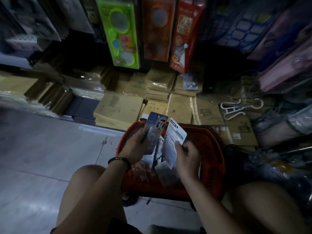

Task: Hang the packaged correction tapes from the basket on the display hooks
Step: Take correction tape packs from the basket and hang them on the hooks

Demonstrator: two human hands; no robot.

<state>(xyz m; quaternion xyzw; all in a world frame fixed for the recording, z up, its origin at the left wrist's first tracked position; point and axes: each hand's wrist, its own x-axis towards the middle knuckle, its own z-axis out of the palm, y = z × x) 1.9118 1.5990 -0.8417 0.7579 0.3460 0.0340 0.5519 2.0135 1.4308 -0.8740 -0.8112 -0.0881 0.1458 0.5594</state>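
A red shopping basket [214,159] stands on the floor between my knees. My left hand [133,147] grips a blue correction tape pack [154,127] with its printed front facing up, above the basket's left side. My right hand [187,157] pinches a second pack [173,139] that shows its white printed back, just right of the first. More packs [166,173] lie loose inside the basket under my hands. No display hooks can be made out in this dim, blurred view.
Stacks of brown paper notebooks [118,112] cover the floor beyond the basket. Packaged goods hang above: a green toy pack [119,31], an orange pack [156,29], a red pack [185,34]. White hangers [236,108] lie at right. Grey tiled floor [42,149] spreads left.
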